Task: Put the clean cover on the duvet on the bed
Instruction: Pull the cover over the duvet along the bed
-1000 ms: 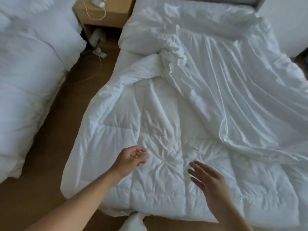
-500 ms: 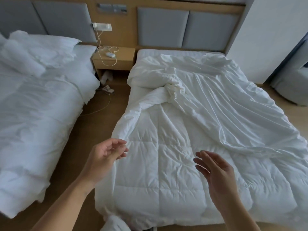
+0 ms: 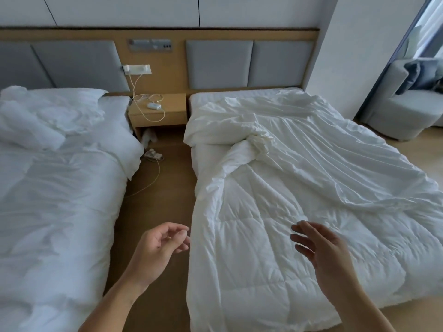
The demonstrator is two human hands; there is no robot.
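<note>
While creased cover (image 3: 323,152) overlaps quilted duvet (image 3: 251,255) | left hand (image 3: 155,250), right hand (image 3: 322,250) | fingers (image 3: 179,233) relaxed, empty

Duvet (image 3: 251,255): white, quilted in stitched squares, uncovered where it shows. It is spread flat over the near and left part of the bed. Its left edge hangs down the side and its near edge droops over the foot. The far end narrows into a rumpled fold.
Cover (image 3: 335,161): white, thin, unquilted, with long diagonal creases. It lies over the far and right part of the bed, overlapping the duvet's right side. It is bunched into a twisted wad where it meets the duvet's far end.
Bed (image 3: 239,98): white-sheeted mattress, with a bare strip at the head and left edge.
</note>
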